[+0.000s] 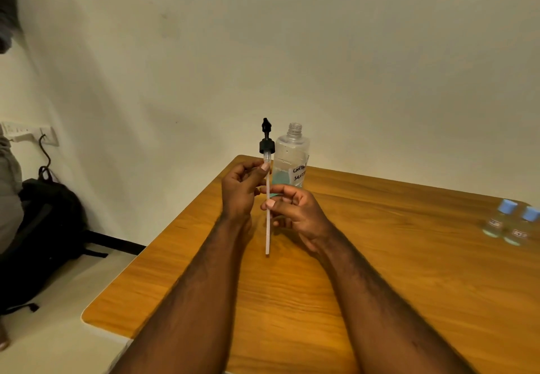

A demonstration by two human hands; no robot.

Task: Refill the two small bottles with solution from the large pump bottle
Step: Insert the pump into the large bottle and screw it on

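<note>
Hands hold the pump (266,143) up in the air, out of the big bottle (291,151). The pump has a black top and a long thin tube (267,227) that hangs straight down over the table (394,271). The left hand (238,191) pinches the tube high up, just under the black top, with its thumb and fingers curled in. The right hand (295,213) pinches the tube lower down, near its middle, between thumb and first finger (the other fingers are bent loosely).

The big bottle stands on the table right behind the hands, and its mouth is open. It is clear, with some blue-green liquid low down and a white label (299,172) with writing on it.

Two small bottles (499,222) with blue caps on stand side by side at the far right of the table, well apart from the hands. A black bag (43,227) lies on the floor at the left, by the wall.
</note>
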